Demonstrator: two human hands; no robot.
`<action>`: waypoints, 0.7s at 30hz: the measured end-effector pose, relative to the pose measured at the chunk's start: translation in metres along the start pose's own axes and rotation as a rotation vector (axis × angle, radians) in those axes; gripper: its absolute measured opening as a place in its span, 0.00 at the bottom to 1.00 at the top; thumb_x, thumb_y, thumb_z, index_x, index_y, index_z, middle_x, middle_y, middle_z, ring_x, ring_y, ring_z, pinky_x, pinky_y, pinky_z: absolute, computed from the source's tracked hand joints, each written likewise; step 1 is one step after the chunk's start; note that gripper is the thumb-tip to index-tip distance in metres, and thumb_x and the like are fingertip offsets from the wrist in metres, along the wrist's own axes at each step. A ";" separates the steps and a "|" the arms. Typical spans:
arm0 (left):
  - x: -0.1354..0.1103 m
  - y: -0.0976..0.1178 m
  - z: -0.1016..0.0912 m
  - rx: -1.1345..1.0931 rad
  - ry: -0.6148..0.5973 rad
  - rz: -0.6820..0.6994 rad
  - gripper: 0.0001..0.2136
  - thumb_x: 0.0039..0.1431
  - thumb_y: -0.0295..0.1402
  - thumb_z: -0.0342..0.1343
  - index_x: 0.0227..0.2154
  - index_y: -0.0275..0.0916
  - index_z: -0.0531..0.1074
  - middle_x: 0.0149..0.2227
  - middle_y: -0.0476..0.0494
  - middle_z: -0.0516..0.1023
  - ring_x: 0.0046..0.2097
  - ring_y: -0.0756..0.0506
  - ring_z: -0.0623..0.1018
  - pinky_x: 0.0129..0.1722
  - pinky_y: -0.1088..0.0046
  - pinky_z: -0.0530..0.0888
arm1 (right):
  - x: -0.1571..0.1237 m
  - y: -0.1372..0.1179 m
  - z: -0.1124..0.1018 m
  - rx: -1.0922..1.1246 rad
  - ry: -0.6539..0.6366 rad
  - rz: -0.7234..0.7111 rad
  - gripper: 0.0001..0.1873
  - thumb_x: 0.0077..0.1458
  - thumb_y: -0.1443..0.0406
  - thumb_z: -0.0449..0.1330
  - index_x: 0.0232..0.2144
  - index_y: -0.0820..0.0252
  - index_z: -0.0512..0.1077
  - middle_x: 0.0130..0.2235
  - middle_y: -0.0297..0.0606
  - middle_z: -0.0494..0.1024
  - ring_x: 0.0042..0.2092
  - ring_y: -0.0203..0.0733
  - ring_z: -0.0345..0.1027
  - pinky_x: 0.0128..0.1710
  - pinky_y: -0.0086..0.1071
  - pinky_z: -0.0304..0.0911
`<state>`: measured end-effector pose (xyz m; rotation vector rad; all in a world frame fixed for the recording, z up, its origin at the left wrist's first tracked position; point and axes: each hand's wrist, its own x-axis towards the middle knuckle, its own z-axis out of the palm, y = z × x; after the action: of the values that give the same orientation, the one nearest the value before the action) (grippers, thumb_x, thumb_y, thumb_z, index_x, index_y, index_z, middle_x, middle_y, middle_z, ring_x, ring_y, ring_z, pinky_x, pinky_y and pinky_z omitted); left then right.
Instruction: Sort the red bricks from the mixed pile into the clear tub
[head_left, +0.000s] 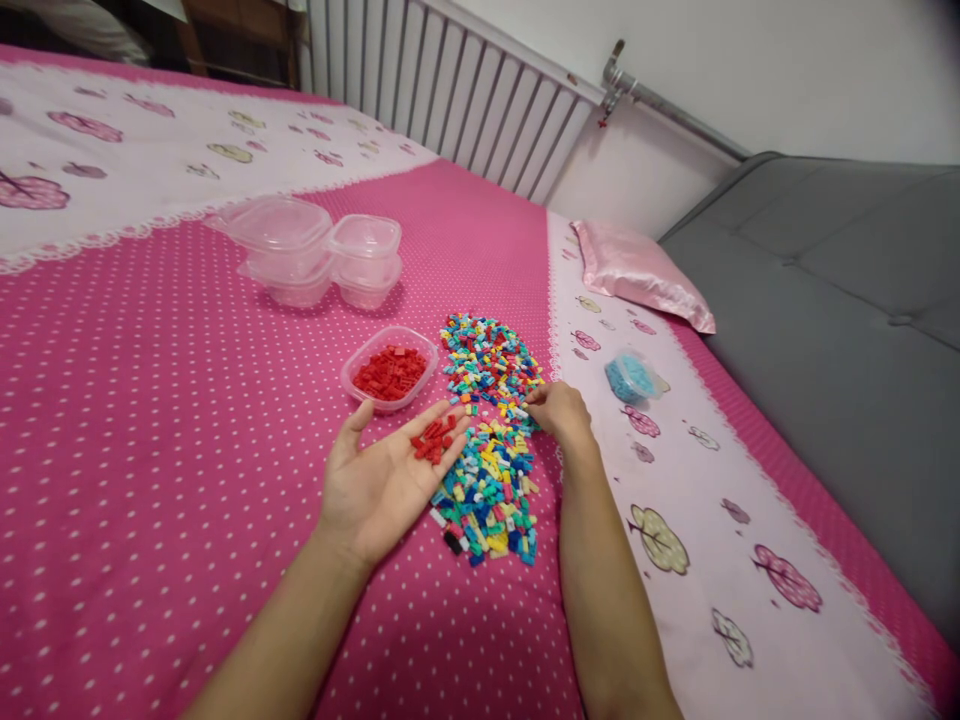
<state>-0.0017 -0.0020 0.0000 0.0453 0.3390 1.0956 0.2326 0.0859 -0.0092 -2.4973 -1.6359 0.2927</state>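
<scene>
My left hand (382, 490) is palm up with fingers outstretched, holding several small red toy bricks (433, 440) on the palm and fingers. Just beyond its thumb stands a clear plastic container (429, 375) with red bricks (391, 373) inside. To its right lies a long heap of mixed toy bricks (491, 480), blue, green, yellow, white and red, narrowing in the middle. My right hand (561, 410) reaches to the right edge of that heap near the narrow part. Its fingers are bent together in a pinch; what they hold is too small to make out.
Stacked clear containers (285, 225) stand at the back left, beside a smaller stack (366, 250). A small container of light blue pieces (631, 376) sits on the right. Beyond are a pink pillow (637, 268), a grey headboard (840, 260) and a radiator (450, 90). Pink dotted bedding (150, 450) lies underneath.
</scene>
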 end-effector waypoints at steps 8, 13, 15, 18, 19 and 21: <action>0.000 -0.001 0.001 -0.004 0.004 0.008 0.36 0.57 0.45 0.47 0.59 0.16 0.55 0.50 0.21 0.72 0.57 0.33 0.69 0.57 0.62 0.68 | -0.006 -0.004 -0.009 0.307 0.073 -0.201 0.06 0.44 0.66 0.62 0.29 0.56 0.77 0.32 0.35 0.80 0.35 0.39 0.72 0.35 0.30 0.64; -0.001 0.000 0.000 -0.019 -0.009 -0.002 0.36 0.57 0.45 0.48 0.59 0.16 0.55 0.52 0.19 0.70 0.58 0.33 0.69 0.56 0.62 0.69 | -0.023 -0.018 -0.020 0.571 -0.023 -0.421 0.07 0.42 0.65 0.62 0.28 0.60 0.74 0.27 0.35 0.77 0.29 0.37 0.69 0.31 0.29 0.63; -0.001 0.001 -0.001 -0.031 -0.017 -0.008 0.36 0.57 0.44 0.49 0.59 0.17 0.54 0.53 0.19 0.70 0.58 0.33 0.69 0.56 0.61 0.69 | -0.031 -0.024 -0.026 0.642 -0.071 -0.489 0.07 0.42 0.64 0.62 0.28 0.61 0.74 0.27 0.35 0.77 0.28 0.36 0.68 0.30 0.29 0.63; 0.000 0.001 -0.002 -0.044 -0.024 -0.014 0.36 0.57 0.44 0.49 0.60 0.18 0.52 0.53 0.20 0.70 0.58 0.34 0.69 0.56 0.61 0.69 | -0.041 -0.029 -0.033 0.668 -0.090 -0.525 0.07 0.43 0.65 0.61 0.28 0.62 0.73 0.27 0.35 0.77 0.28 0.36 0.69 0.29 0.28 0.63; 0.000 0.001 -0.002 -0.041 -0.025 -0.014 0.36 0.57 0.44 0.49 0.60 0.18 0.52 0.53 0.20 0.70 0.58 0.34 0.69 0.56 0.61 0.69 | -0.042 -0.029 -0.035 0.647 -0.066 -0.511 0.07 0.43 0.65 0.61 0.28 0.62 0.74 0.27 0.35 0.77 0.28 0.36 0.69 0.30 0.29 0.63; 0.000 0.001 -0.002 -0.028 -0.025 -0.014 0.37 0.57 0.45 0.49 0.60 0.18 0.53 0.53 0.19 0.70 0.57 0.34 0.70 0.56 0.61 0.69 | -0.043 -0.027 -0.036 0.580 -0.003 -0.449 0.06 0.44 0.66 0.60 0.29 0.61 0.74 0.27 0.35 0.77 0.29 0.36 0.70 0.30 0.29 0.63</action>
<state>-0.0030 -0.0018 -0.0013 0.0317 0.3014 1.0854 0.2006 0.0567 0.0357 -1.6684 -1.7400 0.6058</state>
